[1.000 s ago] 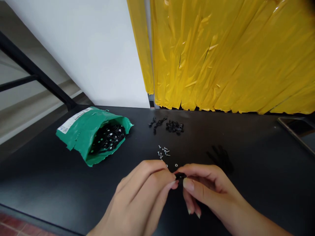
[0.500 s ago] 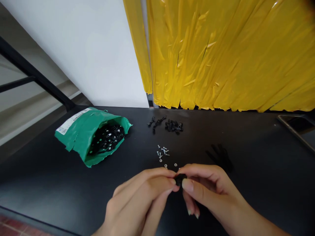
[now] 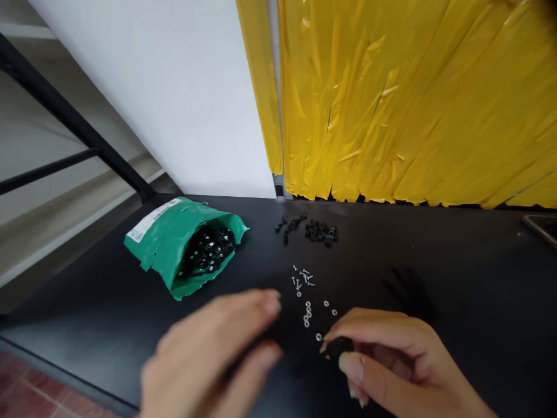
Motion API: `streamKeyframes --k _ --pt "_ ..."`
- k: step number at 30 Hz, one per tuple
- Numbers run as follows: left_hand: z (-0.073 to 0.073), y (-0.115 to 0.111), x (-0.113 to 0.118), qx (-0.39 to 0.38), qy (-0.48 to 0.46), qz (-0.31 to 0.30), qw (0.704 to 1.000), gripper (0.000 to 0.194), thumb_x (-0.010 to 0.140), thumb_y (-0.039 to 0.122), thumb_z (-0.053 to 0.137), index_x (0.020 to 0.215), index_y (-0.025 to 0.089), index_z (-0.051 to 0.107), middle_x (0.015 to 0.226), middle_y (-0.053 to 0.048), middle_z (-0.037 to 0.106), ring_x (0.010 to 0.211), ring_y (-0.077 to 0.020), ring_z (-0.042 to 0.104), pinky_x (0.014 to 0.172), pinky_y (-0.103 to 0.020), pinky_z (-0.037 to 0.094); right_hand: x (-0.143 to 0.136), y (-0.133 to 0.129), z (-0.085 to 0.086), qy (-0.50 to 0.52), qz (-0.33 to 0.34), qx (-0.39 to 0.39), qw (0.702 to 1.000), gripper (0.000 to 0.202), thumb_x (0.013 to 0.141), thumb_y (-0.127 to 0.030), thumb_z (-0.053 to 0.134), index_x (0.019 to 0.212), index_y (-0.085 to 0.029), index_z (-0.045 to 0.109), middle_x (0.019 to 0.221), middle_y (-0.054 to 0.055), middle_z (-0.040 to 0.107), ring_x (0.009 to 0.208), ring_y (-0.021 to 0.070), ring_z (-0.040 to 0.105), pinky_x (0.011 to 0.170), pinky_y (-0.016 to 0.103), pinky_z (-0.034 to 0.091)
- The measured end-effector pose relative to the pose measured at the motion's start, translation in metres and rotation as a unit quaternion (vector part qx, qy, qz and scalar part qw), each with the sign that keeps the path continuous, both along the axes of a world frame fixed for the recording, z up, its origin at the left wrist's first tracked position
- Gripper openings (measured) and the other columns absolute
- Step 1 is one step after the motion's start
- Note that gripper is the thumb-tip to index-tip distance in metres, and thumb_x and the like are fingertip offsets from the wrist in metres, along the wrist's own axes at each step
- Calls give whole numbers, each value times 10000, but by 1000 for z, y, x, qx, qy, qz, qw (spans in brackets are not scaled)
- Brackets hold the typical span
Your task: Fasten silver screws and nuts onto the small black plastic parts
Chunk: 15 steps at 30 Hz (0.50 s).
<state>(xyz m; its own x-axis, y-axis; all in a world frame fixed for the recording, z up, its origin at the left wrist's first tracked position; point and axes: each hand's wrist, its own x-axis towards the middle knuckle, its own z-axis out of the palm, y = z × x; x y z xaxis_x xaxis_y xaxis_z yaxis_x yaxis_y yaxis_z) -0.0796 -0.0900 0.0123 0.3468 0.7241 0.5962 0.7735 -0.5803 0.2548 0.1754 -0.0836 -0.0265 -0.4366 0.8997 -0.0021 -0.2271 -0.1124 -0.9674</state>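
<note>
Between the thumb and fingers of my right hand (image 3: 391, 354) is a small black plastic part (image 3: 339, 348); my fingers cover much of it, so its exact kind does not show. My left hand (image 3: 209, 348), blurred by motion, is apart from it with thumb and fingertips separated and nothing visible between them. Small washers (image 3: 308, 314) lie scattered on the black table (image 3: 87, 325) between and beyond my hands, one of them close to my right fingertips. Several small silver screws (image 3: 303, 278) lie just past the washers.
A pile of small black parts (image 3: 322, 232) sits farther back, beside a few longer joined black pieces (image 3: 296, 223). On the left lies an open green plastic bag (image 3: 167, 244) full of black parts. Yellow plastic sheeting (image 3: 391, 104) hangs behind the table. A dark flat device (image 3: 542, 227) rests at far right.
My left hand has let go of the black part and moved left, away from my right hand, which keeps the part. The view has shifted slightly, uncovering more washers.
</note>
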Motion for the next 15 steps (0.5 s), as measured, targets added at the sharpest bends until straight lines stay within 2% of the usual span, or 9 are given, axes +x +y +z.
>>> streamKeyframes --k 2,3,4,7,9,12,15 --pt "10 24 -27 19 31 127 991 153 1017 292 608 1139 262 696 1089 -12 795 912 -188 765 871 -298 611 0 -3 -1 -6 -29 6 1000 132 930 -290 776 1040 -305 847 807 16 667 643 91 579 587 201 499" --pt "13 38 -41 -3 77 168 983 190 1033 340 571 1132 246 703 1100 -31 788 902 -214 757 807 -315 602 0 -4 -2 -9 -31 10 999 128 931 -292 772 1033 -306 848 821 21 675 643 94 586 588 205 509" --pt "14 53 -53 -63 142 194 969 258 1049 364 525 1161 223 710 1157 -54 776 950 -254 757 826 -357 593 0 -5 -3 -14 -27 17 999 122 936 -286 763 1023 -306 847 834 25 684 648 96 595 595 207 519" --pt "8 89 -77 -179 275 197 924 378 1063 356 399 1165 223 737 1265 -83 743 1003 -305 751 818 -410 581 1 -3 -4 -37 -15 61 997 165 945 -222 738 1035 -321 835 840 22 707 656 100 616 598 189 529" --pt "2 102 -80 -213 299 187 911 390 1055 366 392 1169 234 741 1289 -86 727 998 -318 751 794 -421 579 2 0 -4 -53 -17 90 994 205 941 -181 726 1041 -330 825 835 16 717 654 98 619 595 173 527" --pt "-3 108 -77 -234 311 174 905 374 1041 400 409 1178 271 732 1279 -63 719 983 -310 749 754 -408 570 2 3 -5 -67 -23 115 991 223 929 -150 716 1016 -328 817 815 9 720 658 97 621 610 162 533" --pt "0 107 -75 -249 319 166 899 332 1020 396 432 1101 286 735 1242 -44 718 925 -267 748 714 -369 551 1 3 -8 -68 -33 140 987 235 922 -136 709 1018 -326 808 794 5 722 656 99 628 624 163 543"
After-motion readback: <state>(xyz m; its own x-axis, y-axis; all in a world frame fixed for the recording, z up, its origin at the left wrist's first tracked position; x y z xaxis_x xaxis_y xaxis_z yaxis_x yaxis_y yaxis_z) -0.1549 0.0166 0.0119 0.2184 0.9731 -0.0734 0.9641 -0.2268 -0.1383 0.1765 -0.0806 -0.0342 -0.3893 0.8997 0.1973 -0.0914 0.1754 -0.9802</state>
